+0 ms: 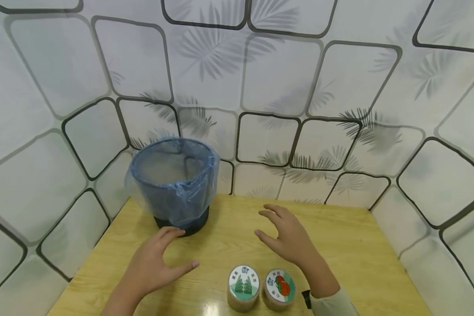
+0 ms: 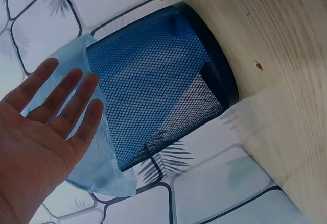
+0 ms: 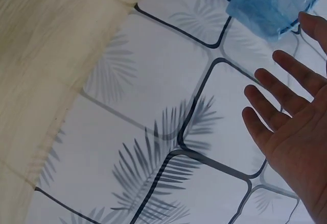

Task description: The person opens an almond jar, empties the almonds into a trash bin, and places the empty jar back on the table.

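Left hand (image 1: 151, 264) and right hand (image 1: 290, 237) hover over the table (image 1: 359, 250), fingers (image 2: 78, 101) loosely spread, holding nothing; patterned wall (image 1: 276, 83) behind.

Pale yellow wood-grain desk (image 1: 359, 245) beneath left fingers (image 1: 171, 234) and right fingers (image 1: 274, 217), running back past both to foot of wall. Back wall (image 1: 276, 79) beyond fingers: whitish covering, rounded squares outlined in black and grey, grey palm fronds scattered across. Left wall (image 1: 27, 175) left of left fingers, right wall (image 1: 450, 184) right of right fingers, both with outlined squares. Bright glare (image 1: 211, 309) on desk, nearside of fingers. Small brown mark (image 2: 258, 65) on desk, right of left fingers in left wrist view.
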`<state>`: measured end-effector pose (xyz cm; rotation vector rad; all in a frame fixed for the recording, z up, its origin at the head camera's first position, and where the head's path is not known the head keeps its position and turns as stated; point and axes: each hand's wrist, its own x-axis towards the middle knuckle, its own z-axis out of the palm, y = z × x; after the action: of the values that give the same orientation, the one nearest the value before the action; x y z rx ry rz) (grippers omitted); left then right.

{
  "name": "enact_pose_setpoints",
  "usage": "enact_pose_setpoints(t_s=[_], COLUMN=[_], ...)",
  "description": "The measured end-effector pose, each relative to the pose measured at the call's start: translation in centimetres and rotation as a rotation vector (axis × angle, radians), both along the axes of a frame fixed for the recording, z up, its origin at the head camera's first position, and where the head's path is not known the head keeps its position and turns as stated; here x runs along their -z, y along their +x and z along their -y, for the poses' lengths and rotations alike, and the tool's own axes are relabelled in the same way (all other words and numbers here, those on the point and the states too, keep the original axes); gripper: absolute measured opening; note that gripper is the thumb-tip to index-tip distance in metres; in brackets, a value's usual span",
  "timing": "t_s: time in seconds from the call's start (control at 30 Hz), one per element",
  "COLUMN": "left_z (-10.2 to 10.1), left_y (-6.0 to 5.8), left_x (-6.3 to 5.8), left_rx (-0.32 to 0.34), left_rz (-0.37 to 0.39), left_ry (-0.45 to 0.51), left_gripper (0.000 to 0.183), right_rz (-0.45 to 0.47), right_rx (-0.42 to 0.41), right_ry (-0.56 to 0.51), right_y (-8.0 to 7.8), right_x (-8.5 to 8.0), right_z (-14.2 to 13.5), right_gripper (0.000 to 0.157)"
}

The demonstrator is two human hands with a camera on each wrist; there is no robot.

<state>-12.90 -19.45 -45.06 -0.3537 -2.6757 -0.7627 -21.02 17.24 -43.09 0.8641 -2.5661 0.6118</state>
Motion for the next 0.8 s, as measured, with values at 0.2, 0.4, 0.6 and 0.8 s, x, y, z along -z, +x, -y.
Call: enact_pose_setpoints(t_s=[0.2, 0.4, 0.6, 0.8], left_z=[0.7, 1.1, 1.1, 1.3], left_y=[-0.2, -0.5, -0.7, -0.8], left_x=[-0.6, -1.2, -1.5, -1.7], left_rx=[0.006, 0.0, -0.013, -0.014], left_rz=[-0.064, -0.183, -0.24, -0.274], left_ry=[0.033, 0.066, 0.091, 0.103], left_gripper=[0.076, 0.073, 0.073, 0.074], right_rz=[-0.069, -0.124, -0.144, -0.13], right_rx=[-0.029, -0.034, -0.066, -0.082], right_ry=[-0.011, -0.009, 0.001, -0.002], right_y=[-0.5, -0.8, -1.1, -1.6], right_x=[-0.9, -2.3, -3.8, -4.8], right_z=[1.0, 3.1, 5.5, 6.7], right_gripper=[0.055, 0.057, 0.059, 0.059])
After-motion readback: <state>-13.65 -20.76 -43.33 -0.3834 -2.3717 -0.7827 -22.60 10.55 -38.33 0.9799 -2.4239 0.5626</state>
